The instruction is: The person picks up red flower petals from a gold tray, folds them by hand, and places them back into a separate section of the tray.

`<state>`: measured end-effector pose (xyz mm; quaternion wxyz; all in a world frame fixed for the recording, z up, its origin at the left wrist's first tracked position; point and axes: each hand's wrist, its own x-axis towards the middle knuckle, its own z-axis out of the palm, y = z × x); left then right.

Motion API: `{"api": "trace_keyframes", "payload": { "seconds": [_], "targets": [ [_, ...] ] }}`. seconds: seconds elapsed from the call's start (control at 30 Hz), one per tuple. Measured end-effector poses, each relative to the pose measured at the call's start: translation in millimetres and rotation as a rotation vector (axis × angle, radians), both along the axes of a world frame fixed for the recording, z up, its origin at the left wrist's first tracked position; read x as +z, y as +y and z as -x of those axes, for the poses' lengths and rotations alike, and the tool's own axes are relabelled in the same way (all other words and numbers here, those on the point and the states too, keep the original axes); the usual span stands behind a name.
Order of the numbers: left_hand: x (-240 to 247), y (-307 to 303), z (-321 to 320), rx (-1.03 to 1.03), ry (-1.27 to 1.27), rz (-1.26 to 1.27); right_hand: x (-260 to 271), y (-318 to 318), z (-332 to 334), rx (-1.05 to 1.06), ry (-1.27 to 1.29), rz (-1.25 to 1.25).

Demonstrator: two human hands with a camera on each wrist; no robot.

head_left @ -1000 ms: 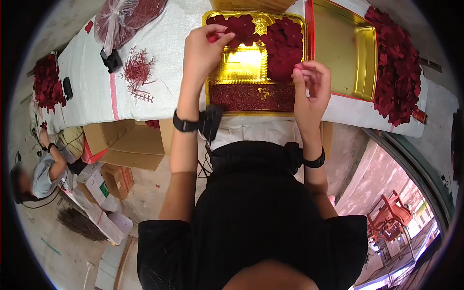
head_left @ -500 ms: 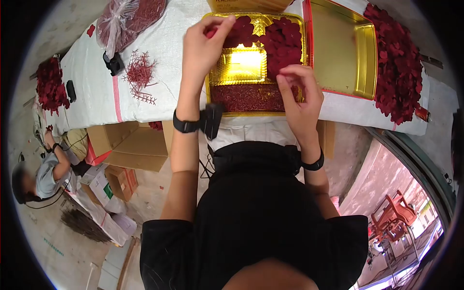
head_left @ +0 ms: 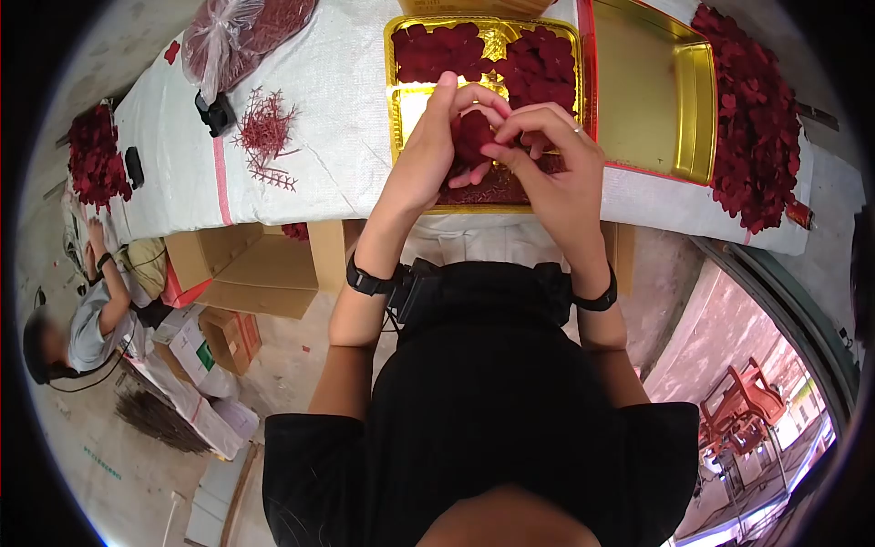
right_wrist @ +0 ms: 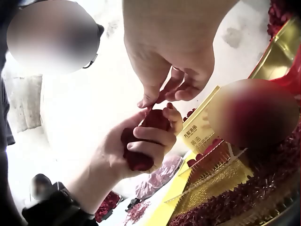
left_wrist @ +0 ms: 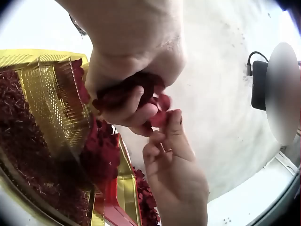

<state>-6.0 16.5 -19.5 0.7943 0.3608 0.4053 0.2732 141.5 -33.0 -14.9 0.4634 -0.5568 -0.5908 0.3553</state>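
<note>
From the head view, the left hand (head_left: pixel 428 159) is curled round a wad of dark red fabric petals (head_left: pixel 471 137), held above the near half of a shiny gold plastic compartment tray (head_left: pixel 392 82). The right hand (head_left: pixel 558 173) meets it, fingertips pinching the wad's edge. Loose red petals (head_left: pixel 437 50) fill the tray's far compartments.

From the left wrist, the fingers (left_wrist: pixel 124 106) are clenched round the wad (left_wrist: pixel 127 89) beside the tray (left_wrist: pixel 44 89), with the right hand (left_wrist: pixel 176 165) just below.

From the right wrist, thumb and forefinger nip the wad's top (right_wrist: pixel 153 120), above the tray (right_wrist: pixel 211 188).
</note>
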Motion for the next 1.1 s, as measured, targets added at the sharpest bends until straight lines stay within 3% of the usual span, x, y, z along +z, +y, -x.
{"api": "trace_keyframes", "payload": {
  "seconds": [0.1,0.17,0.3,0.47,0.57,0.67,0.77,0.8,1.0,1.1],
  "targets": [
    [-1.4,2.6,5.9,-0.148,0.178,-0.029,-0.5,-2.8,-2.3,-0.056,0.336,0.084],
    [-8.9,2.8,10.4,-0.137,0.095,0.064,14.2,-5.7,-1.0,-0.117,0.616,0.194],
    [-10.9,-0.1,18.1,-0.08,-0.18,0.27,1.4,-5.1,-13.7,-0.018,0.185,-0.162],
    [-7.9,-0.2,18.8,-0.014,-0.041,0.09,0.8,-7.1,-23.4,0.136,-0.241,-0.331],
    [-12.3,3.6,23.6,0.027,0.204,-0.035,-14.4,-4.4,-21.4,0.128,-0.26,-0.41],
    [-9.1,11.6,31.2,0.234,0.227,-0.06,-17.6,-9.5,-5.1,-0.008,-0.138,-0.156],
    [-9.6,12.8,35.8,0.294,0.232,-0.035,-41.3,-20.5,1.8,0.276,-0.425,0.036],
    [-9.5,13.1,35.4,0.32,0.217,-0.014,-44.3,-22.9,7.5,0.346,-0.371,0.172],
    [-15.3,6.3,31.4,0.355,0.151,-0.007,-60.0,-20.7,17.7,0.499,-0.488,0.162],
    [-18.1,5.0,26.3,0.36,0.193,-0.044,-57.1,-18.4,13.7,0.49,-0.394,0.203]
  ]
}}
